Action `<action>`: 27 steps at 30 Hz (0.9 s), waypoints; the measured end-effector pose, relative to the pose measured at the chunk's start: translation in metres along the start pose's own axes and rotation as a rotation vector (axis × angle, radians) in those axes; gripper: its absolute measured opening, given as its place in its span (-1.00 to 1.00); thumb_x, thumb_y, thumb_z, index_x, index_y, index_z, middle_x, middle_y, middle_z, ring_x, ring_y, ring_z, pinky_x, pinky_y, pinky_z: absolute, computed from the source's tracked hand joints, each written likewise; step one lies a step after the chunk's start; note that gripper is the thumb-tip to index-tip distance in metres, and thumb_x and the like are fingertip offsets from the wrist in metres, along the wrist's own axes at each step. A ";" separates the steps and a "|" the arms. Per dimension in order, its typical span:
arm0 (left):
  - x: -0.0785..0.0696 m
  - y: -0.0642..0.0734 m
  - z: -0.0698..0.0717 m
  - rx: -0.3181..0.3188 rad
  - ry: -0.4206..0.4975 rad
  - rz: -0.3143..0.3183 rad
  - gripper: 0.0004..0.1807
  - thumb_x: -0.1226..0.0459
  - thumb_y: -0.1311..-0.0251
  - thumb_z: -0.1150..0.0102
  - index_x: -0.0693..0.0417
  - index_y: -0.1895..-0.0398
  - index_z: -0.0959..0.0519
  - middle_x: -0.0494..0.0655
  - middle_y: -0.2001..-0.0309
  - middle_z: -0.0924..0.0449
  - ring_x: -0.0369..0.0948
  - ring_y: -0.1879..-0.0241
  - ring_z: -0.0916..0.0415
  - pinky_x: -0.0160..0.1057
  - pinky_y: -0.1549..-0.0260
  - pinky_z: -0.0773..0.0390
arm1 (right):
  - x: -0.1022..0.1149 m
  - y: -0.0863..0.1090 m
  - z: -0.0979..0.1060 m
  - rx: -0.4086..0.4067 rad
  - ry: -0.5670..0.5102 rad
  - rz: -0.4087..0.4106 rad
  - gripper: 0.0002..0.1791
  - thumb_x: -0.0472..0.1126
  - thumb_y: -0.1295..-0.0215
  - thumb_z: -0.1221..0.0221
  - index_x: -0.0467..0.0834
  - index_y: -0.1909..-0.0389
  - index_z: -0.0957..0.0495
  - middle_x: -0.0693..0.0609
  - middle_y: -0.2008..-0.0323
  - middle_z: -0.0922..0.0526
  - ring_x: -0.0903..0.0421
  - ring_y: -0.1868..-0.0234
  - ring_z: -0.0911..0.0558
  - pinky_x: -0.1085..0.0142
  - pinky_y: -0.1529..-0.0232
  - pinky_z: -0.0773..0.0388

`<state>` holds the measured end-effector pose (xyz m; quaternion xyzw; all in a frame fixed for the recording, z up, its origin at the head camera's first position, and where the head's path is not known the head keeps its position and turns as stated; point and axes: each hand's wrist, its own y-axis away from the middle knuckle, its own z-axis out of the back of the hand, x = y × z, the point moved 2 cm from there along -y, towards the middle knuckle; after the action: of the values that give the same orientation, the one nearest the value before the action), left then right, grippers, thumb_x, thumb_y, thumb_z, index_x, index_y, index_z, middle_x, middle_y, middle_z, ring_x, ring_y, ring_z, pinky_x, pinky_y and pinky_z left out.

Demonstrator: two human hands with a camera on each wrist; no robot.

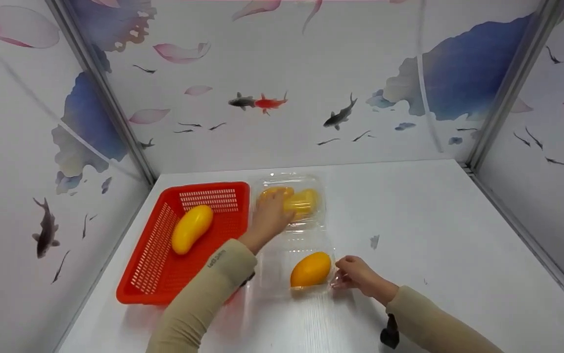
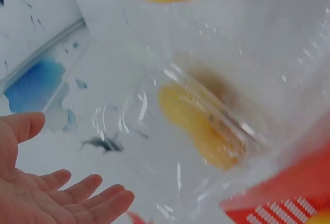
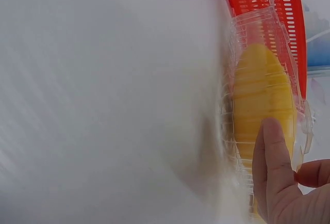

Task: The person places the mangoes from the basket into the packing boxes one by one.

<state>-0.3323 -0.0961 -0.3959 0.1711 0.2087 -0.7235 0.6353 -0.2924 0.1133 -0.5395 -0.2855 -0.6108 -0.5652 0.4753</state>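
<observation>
A clear plastic clamshell box [image 1: 272,274] lies on the white table, a yellow-orange mango [image 1: 311,269] in its near half. My right hand [image 1: 360,275] pinches the box's right edge; in the right wrist view its fingers [image 3: 276,152] press the ribbed wall beside the mango, thumb at the rim. Over the far clear plastic [image 1: 289,179] reaches my left hand [image 1: 271,213], holding nothing; its fingers look spread in the left wrist view. Blurred yellow shapes [image 1: 304,203] show through that plastic; I cannot tell whether they lie in a separate box.
A red perforated basket [image 1: 137,274] stands left of the box, close beside it, with one long yellow mango [image 1: 192,229] inside. White walls printed with fish and petals enclose the table [image 1: 409,220] at the back and sides.
</observation>
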 end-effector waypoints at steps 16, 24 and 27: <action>0.168 -0.022 0.054 -0.035 -0.017 0.408 -0.39 0.22 -0.27 0.09 0.21 -0.34 -0.06 0.37 -0.23 -0.11 0.26 -0.16 -0.12 0.24 -0.14 -0.15 | 0.001 0.000 0.002 0.015 0.017 0.027 -0.70 -0.20 -0.32 0.09 -0.39 0.12 -0.31 -0.08 0.46 -0.48 0.10 0.53 -0.55 0.31 0.41 -0.60; 0.218 -0.001 0.041 0.020 -0.028 0.450 -0.27 0.12 -0.25 0.08 0.18 -0.40 0.08 0.49 -0.28 0.17 0.45 -0.20 0.11 0.38 -0.09 -0.04 | -0.001 0.001 0.000 0.012 -0.001 0.027 -0.69 -0.21 -0.31 0.09 -0.40 0.12 -0.31 -0.08 0.46 -0.46 0.10 0.53 -0.55 0.31 0.39 -0.61; 0.231 0.001 0.038 0.024 -0.050 0.402 -0.27 0.15 -0.25 0.05 0.20 -0.39 0.07 0.48 -0.32 0.25 0.47 -0.23 0.23 0.42 -0.08 0.00 | -0.001 0.001 -0.001 0.010 -0.001 0.028 -0.69 -0.21 -0.31 0.09 -0.40 0.11 -0.31 -0.08 0.46 -0.46 0.10 0.53 -0.55 0.30 0.39 -0.61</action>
<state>-0.3619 -0.3120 -0.4818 0.1991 0.1458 -0.5885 0.7699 -0.2907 0.1132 -0.5399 -0.2922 -0.6098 -0.5553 0.4842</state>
